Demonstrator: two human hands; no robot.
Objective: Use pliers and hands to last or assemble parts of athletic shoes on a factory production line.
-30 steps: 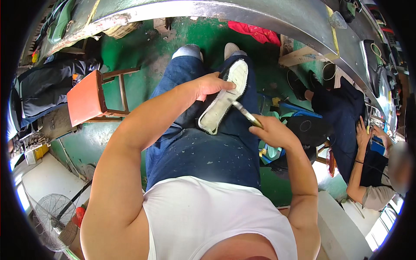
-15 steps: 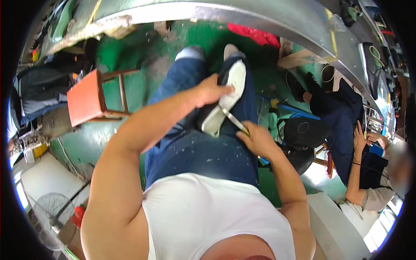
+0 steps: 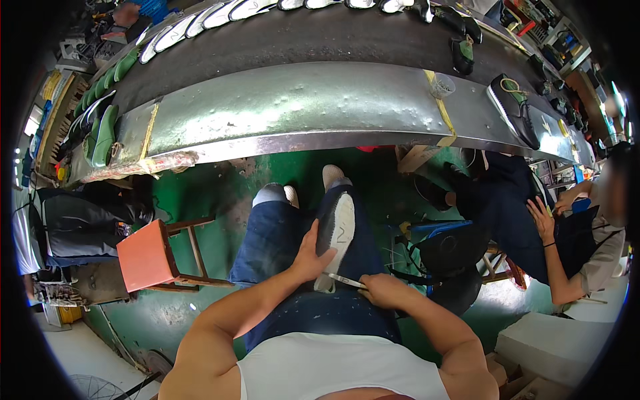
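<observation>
A dark shoe with a pale sole [image 3: 342,230] lies sole up across my lap, its toe pointing away from me. My left hand [image 3: 311,255] grips it by the left side, thumb pressed on the sole and the other fingers along the dark upper. In my right hand [image 3: 385,291], closed in a grip, is a slim flat tool with a pale shaft [image 3: 347,281]. Its tip meets the sole towards the heel, just below my left thumb. Whether that tip is a blade or bristles I cannot make out.
A metal-edged bench [image 3: 267,107] curves ahead, bearing a row of white-soled shoes [image 3: 220,17] and green shoe forms [image 3: 105,137]. An orange-topped stool [image 3: 145,255] stands left. On the right sits a co-worker [image 3: 587,267], near a black bag [image 3: 453,243].
The view has tilted up, bringing the bench top and its shoes into sight. The tool's tip has shifted along the sole towards the heel. Both hands keep their holds.
</observation>
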